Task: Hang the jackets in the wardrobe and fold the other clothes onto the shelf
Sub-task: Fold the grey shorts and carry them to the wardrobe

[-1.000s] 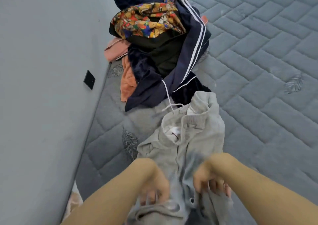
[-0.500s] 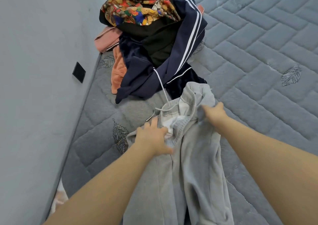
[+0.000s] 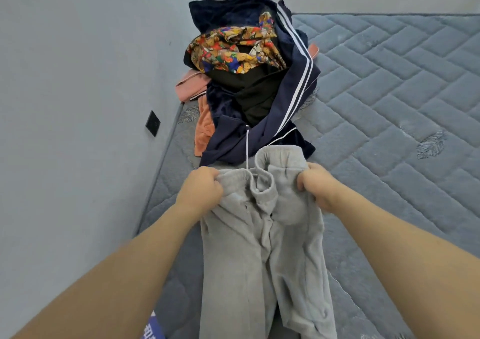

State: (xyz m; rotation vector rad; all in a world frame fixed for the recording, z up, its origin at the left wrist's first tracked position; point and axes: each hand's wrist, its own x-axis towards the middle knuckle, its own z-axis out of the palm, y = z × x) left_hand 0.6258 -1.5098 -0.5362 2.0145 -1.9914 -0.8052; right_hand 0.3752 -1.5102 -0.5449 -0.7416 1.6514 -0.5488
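Observation:
Grey sweatpants (image 3: 262,255) lie lengthwise on the grey quilted mattress (image 3: 389,110), waistband away from me, legs running toward the bottom edge. My left hand (image 3: 200,190) grips the waistband's left corner and my right hand (image 3: 315,185) grips its right corner. The waistband is bunched and folded over in the middle. Just beyond it sits a pile of clothes: a navy jacket with white stripes (image 3: 293,87), a colourful patterned garment (image 3: 233,50), a black garment (image 3: 254,97) and pink and orange pieces (image 3: 202,128).
A grey wall (image 3: 78,105) runs along the mattress's left side, with a black square plate (image 3: 152,123) on it. A white drawstring (image 3: 247,146) hangs from the navy jacket onto the sweatpants. A blue label (image 3: 153,328) shows at the bottom edge.
Both hands went from the sweatpants' lower part up to the waistband and now grip its two corners. The sweatpants lie straighter and more spread out than before.

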